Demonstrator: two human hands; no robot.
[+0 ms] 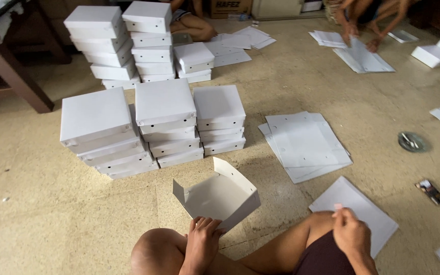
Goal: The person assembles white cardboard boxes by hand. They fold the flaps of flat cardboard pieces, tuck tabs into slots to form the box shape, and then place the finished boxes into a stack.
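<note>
My left hand grips the near edge of a half-folded white cardboard box, which tilts up off the floor with two side flaps raised. My right hand rests over my right knee and pinches something small at the near corner of a flat white cardboard sheet lying on the floor. A pile of flat white box blanks lies just beyond it.
Stacks of finished white boxes stand ahead, with taller stacks behind. Two other people sit at the back, folding sheets. A small round metal dish and a small packet lie at right. A wooden table leg stands left.
</note>
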